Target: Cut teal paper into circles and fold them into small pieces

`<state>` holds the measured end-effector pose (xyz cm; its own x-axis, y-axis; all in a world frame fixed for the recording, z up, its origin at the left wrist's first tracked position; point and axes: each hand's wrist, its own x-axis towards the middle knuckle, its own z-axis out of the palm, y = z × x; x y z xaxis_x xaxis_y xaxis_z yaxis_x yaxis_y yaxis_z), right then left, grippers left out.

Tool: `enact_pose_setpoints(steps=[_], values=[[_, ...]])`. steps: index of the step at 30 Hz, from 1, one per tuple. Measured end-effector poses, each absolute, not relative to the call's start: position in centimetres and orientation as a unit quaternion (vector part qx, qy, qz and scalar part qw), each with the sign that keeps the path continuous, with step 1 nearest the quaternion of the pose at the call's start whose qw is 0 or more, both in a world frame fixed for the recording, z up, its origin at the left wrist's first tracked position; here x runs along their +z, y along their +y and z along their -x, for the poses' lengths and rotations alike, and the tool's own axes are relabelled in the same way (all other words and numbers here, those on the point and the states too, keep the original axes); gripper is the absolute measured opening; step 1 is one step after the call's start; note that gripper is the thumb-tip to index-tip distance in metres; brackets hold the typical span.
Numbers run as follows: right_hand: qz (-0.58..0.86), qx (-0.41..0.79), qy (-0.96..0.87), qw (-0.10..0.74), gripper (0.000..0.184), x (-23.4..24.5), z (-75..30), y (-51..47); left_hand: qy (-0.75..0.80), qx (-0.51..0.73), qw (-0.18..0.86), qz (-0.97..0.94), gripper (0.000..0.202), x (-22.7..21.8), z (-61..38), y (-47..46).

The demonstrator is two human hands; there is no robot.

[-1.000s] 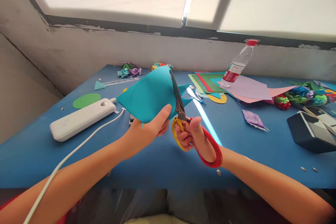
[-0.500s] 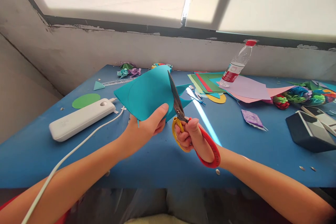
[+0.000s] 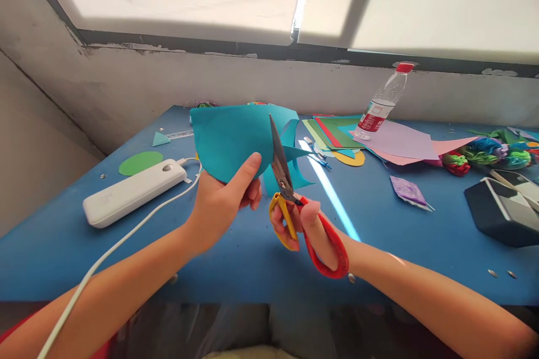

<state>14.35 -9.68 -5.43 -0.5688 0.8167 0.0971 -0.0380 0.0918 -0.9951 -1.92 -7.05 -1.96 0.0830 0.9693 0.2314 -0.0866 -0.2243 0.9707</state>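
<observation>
Right in the middle, above the table (image 3: 236, 275), it's the left hand (image 3: 223, 193) on the paper sheet (image 3: 231, 140), and just right of it the right hand (image 3: 314, 224) with the scissors (image 3: 283, 184), blades over at the sheet's right side! Out left, the power bank (image 3: 132, 195) lies on the tabletop, its cable (image 3: 126, 238) crossing over the left forearm; behind it the paper disc (image 3: 141, 163), and farther back the paper triangle (image 3: 160, 139). Over to the right, the bottle (image 3: 376, 115) stands on the paper pile (image 3: 402, 143), before the wall (image 3: 168, 78); right of it, paper bundles (image 3: 457, 164); nearer, the packet (image 3: 407, 190), then the box (image 3: 497, 213) farther right.
</observation>
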Motion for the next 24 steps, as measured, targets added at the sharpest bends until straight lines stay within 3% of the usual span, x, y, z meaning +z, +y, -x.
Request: enact_pose_setpoints(steps=[3, 9, 15, 24], values=[[0.28, 0.591, -0.689, 0.313, 0.072, -5.4, -14.8, -9.5, 0.397, 0.576, 0.447, -0.556, 0.045, -1.7, 2.0, -6.7], [0.25, 0.619, -0.671, 0.321, 0.079, -5.7, -14.8, -9.0, 0.382, 0.673, 0.392, -0.497, 0.034, -0.5, 2.9, -5.3], [0.223, 0.629, -0.67, 0.327, 0.069, -5.3, -14.7, -9.4, 0.365, 0.664, 0.388, -0.524, 0.031, -0.8, 2.9, -4.9], [0.243, 0.64, -0.658, 0.313, 0.077, -5.0, -14.7, -9.5, 0.334, 0.671, 0.377, -0.544, 0.032, -0.9, 2.9, -5.0]])
